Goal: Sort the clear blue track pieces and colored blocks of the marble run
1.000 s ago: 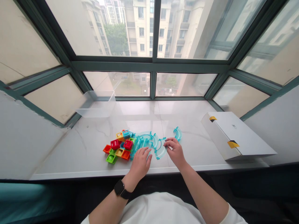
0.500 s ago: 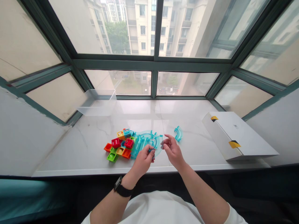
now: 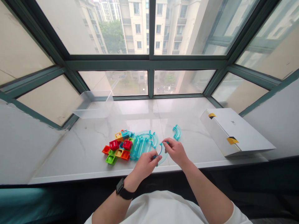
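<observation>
The left grip [image 3: 145, 165] and the right grip [image 3: 175, 151] are almost closed, and both pinch one clear blue curved track [image 3: 164, 158] near the front edge of the counter [image 3: 70, 155]. More track pieces [image 3: 141, 147] and coloured square blocks [image 3: 114, 144] lie at 10 o'clock from the hands, and one small curve [image 3: 177, 132] lies apart at 1 o'clock

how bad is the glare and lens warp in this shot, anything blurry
In the head view, wide-angle distortion bows the green window frame toward the corners; the marble sill shows pale window glare near the glass; the light is soft, with faint shadows; the left hand and right hand show no obvious motion blur.
</observation>
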Tool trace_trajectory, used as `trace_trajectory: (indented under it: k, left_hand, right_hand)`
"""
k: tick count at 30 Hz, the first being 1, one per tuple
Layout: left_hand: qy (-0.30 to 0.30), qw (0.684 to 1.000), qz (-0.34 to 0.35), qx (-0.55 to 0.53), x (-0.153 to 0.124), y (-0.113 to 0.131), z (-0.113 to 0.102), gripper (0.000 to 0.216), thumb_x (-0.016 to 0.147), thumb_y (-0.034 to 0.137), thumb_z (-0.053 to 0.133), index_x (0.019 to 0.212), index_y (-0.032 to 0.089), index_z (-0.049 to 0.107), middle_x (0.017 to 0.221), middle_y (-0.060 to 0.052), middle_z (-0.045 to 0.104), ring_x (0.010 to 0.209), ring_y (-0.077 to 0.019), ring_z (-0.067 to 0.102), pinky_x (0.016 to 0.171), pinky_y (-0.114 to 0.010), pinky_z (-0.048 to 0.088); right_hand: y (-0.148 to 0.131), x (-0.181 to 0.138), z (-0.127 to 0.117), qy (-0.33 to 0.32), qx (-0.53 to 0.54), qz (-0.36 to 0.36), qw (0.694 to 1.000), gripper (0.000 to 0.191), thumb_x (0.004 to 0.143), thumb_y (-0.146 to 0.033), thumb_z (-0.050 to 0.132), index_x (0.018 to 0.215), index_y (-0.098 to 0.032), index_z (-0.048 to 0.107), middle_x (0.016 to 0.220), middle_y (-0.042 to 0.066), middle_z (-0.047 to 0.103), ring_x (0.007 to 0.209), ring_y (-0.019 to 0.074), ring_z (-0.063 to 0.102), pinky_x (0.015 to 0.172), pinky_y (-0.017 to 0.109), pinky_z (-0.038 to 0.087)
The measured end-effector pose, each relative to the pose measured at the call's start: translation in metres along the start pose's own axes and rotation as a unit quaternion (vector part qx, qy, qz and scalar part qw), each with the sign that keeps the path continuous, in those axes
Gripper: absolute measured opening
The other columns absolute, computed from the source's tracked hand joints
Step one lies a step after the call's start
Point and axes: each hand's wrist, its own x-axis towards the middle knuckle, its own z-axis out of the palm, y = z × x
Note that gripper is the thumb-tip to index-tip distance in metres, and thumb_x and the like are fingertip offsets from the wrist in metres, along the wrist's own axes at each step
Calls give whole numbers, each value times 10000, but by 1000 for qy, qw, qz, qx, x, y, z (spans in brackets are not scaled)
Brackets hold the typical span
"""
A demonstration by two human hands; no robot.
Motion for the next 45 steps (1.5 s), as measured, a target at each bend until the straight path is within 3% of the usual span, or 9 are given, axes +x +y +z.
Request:
trace_trajectory:
  k: [2,7,12,14,20,31,34,39,45]
  left_hand:
    - [-18,999,29,32,-1,2,2,404,1004,489,533,725,209,612,625,17,630,599,-148,536,588,-265,358]
    - [-26,998,47,27,-1,2,7,271,1009,385,537,1132,246,734,846,-9,750,720,-164,640,688,-269,459]
    - [-24,998,25,-53,10,-9,15,275,994,373,554,1141,219,728,862,-29,777,732,-168,693,731,-278,533]
    - [3,996,12,-84,18,-13,19,279,991,396,564,1128,213,724,864,-32,778,733,-169,699,728,-282,552]
    - [54,992,0,-113,43,-10,32,291,973,425,598,1137,219,721,886,-30,785,733,-175,714,736,-302,571]
    - [26,992,33,-119,94,6,75,310,985,420,594,1232,266,702,965,-15,786,766,-176,731,774,-328,598]
    - [32,991,66,-112,111,-3,89,358,987,387,606,1332,293,633,1047,-21,765,887,-185,724,833,-347,593]
    - [137,986,83,-52,144,-38,115,529,866,284,755,1355,258,556,1284,-98,664,1180,-266,649,1001,-469,552]
    - [173,975,135,-20,177,-62,140,597,859,269,771,1385,262,489,1337,-114,603,1270,-293,600,1074,-516,513]
  right_hand:
    - [3,2,-4,11,-58,-12,998,269,1010,-455,553,917,-268,723,581,-15,655,554,182,624,611,296,455]
    - [14,2,-15,29,-116,0,993,272,1007,-441,557,887,-261,723,565,-15,637,542,181,605,589,292,424]
    - [28,-8,-20,74,-44,-9,996,390,1031,-502,549,1323,-245,590,762,-16,690,661,171,651,677,289,521]
    - [34,-15,-21,90,-19,-38,995,416,1031,-480,564,1375,-248,544,894,12,707,730,169,666,717,296,559]
    - [45,-32,-19,7,9,-120,993,244,979,-354,681,1208,-271,664,1062,51,702,873,188,699,769,331,618]
    - [73,-29,-38,150,-80,-106,980,110,983,-323,665,1043,-269,740,1007,62,694,854,210,682,804,375,620]
    - [86,-24,-49,179,-90,-99,975,108,989,-335,662,1029,-269,736,996,61,697,854,217,680,804,379,614]
    - [105,-11,-66,209,-102,-87,969,143,1002,-353,640,1073,-263,727,1037,76,685,884,224,675,802,392,625]
    - [127,10,-72,200,-106,-80,971,155,1005,-310,622,1122,-261,713,1065,74,673,907,218,667,794,381,621]
